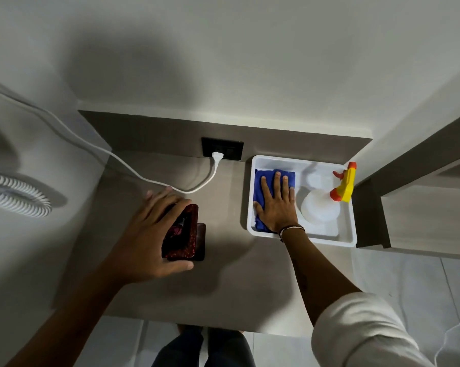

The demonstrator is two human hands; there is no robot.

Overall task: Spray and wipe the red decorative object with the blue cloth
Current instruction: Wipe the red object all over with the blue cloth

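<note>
Nearest the camera, a rolled white sleeve (361, 329) covers the person's right upper arm; dark trousers show below the worktop (236, 287) edge. Both forearms reach fwd over the grey-brown worktop.

Left hand (154, 234) is cupped around the red decorative object (182, 234), a dark red speckled block leaning on a darker stand (201, 241). Fingers wrap its far side and the thumb sits at its near edge. It can't be told whether the grip is firm or just resting.

Right hand (276, 202), w/ a thin bracelet at the wrist, lies flat w/ fingers spread on the blue cloth (260, 186), pressing it to the floor of a white tray (353, 234). It is not closed on the cloth. Just right of that hand, in the same tray, stands a clear spray bottle (320, 205) w/ a yellow and orange trigger head (345, 186).

A white cable (133, 170) runs from a wall socket (222, 152) and passes just beyond the left hand's fingertips.

Likely risks: the object looks propped, not fixed, so a push from the left hand could tip it off its stand. Lifting the cloth may knock the bottle, since they sit side by side. Spray drifting past the object could reach the socket and plug. The cable could snag fingers.
</note>
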